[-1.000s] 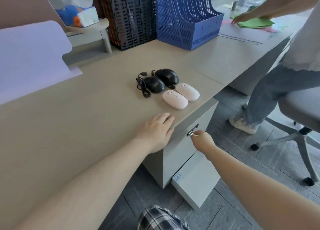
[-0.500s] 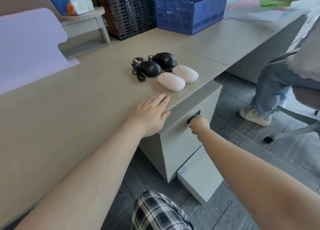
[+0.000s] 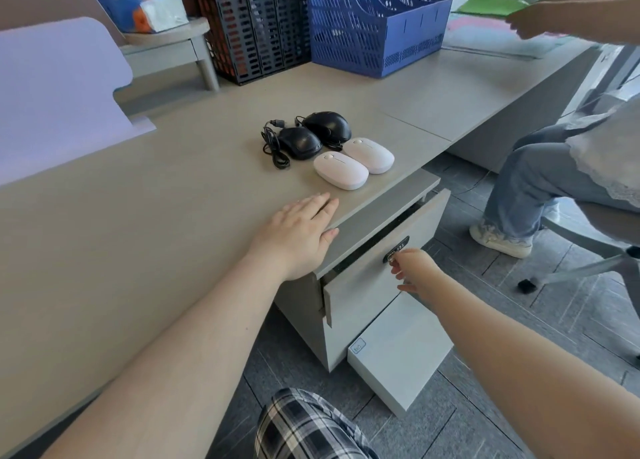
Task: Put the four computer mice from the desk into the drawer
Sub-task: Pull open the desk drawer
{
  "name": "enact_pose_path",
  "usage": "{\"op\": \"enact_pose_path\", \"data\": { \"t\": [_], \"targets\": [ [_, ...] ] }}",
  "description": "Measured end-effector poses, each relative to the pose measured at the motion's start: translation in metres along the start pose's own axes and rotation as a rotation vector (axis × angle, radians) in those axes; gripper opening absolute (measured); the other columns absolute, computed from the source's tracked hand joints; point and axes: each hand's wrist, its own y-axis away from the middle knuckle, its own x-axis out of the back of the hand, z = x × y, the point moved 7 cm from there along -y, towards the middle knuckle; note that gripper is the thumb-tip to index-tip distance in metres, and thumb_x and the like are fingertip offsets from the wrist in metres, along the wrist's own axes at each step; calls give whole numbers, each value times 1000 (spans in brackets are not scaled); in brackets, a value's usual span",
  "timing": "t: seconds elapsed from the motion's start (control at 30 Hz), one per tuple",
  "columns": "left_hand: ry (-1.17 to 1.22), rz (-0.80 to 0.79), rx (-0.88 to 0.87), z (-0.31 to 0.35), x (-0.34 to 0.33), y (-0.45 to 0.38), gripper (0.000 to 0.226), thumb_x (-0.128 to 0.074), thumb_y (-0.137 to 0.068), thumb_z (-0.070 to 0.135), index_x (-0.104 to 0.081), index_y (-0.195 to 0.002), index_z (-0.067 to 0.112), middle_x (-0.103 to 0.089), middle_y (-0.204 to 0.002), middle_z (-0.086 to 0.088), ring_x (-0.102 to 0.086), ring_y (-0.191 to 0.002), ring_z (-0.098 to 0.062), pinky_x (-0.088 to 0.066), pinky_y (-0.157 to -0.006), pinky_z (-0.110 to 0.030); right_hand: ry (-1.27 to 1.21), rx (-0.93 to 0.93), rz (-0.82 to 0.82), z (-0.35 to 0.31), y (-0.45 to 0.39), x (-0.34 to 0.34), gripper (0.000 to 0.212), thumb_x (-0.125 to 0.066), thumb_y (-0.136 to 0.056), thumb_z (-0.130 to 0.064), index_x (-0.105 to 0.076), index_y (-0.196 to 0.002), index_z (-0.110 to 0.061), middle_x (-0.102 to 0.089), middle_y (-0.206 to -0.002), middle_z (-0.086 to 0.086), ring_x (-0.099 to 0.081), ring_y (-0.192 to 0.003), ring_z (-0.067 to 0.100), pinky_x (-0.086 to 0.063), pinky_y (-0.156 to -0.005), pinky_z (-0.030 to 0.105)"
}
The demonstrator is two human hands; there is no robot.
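Two black wired mice [image 3: 300,142] [image 3: 328,125] and two white wireless mice [image 3: 341,170] [image 3: 370,155] lie grouped near the desk's [image 3: 138,216] front right corner. My left hand [image 3: 298,232] rests flat and open on the desk edge, just short of the nearer white mouse. Under that corner the top drawer [image 3: 367,278] stands slightly pulled out, a dark gap showing above its front. My right hand [image 3: 414,271] pinches the drawer's black lock handle [image 3: 396,250].
Black mesh file racks [image 3: 256,26] and a blue file holder [image 3: 374,22] stand at the back of the desk. A lilac board [image 3: 55,95] lies at left. A pale box [image 3: 401,351] sits on the floor below the drawer. Another person sits on a chair [image 3: 561,168] at right.
The drawer, shut in the earlier frames, has come out a little with my right hand on its handle. My left hand has stayed flat on the desk edge.
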Motion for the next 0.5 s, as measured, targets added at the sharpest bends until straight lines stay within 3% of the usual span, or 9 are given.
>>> {"op": "enact_pose_path", "data": {
  "t": [0.07,0.13,0.2,0.27,0.33,0.4,0.5],
  "targets": [
    [-6,-4,-1,1,0,0,54,-27,-101,37,-15,-151,20,-13,-161,2,-13,-147,-16,-10,-118,-32,254,170,216,-2,9,22,29,-46,-92,-16,-52,-121,-13,-56,-121,14,-49,-112,31,-50,-91,44],
    [-10,-11,-3,2,1,1,55,-27,-101,37,-14,-151,20,-12,-161,2,-13,-147,-16,-10,-118,-32,499,512,429,-24,35,32,41,-46,-93,-15,-45,-134,-16,-46,-138,9,-33,-133,31,-39,-105,46],
    [-21,-14,-7,3,1,3,55,-26,-101,37,-13,-151,19,-11,-161,1,-12,-147,-16,-10,-118,-32,618,778,379,-46,51,19,32,-42,-94,-13,-59,-122,-13,-58,-128,7,-43,-128,26,-37,-109,44],
    [-29,-20,1,4,0,5,56,-26,-101,36,-11,-151,17,-10,-162,0,-11,-148,-16,-9,-119,-32,806,819,210,-51,49,-2,31,-39,-97,-21,-68,-91,-14,-67,-97,3,-56,-106,22,-33,-115,44],
    [-36,-27,19,4,-1,8,57,-25,-101,36,-9,-152,16,-6,-162,0,-9,-148,-15,-7,-119,-31,950,797,139,-50,45,-13,39,-36,-99,-27,-65,-77,-17,-61,-80,-2,-59,-97,21,-25,-120,42],
    [-37,-38,36,4,-3,11,58,-25,-101,37,-6,-152,15,-3,-162,0,-6,-148,-14,-5,-120,-31,952,790,142,-51,46,-14,38,-36,-99,-29,-61,-72,-17,-56,-74,-2,-58,-90,21,-37,-112,37],
    [-46,-38,50,6,-5,15,61,-25,-100,39,-3,-151,15,-1,-162,0,-3,-149,-13,-4,-121,-31,955,746,132,-47,53,-6,42,-36,-99,-31,-69,-82,-11,-56,-78,1,-57,-89,22,-48,-82,31]
  ]
}}
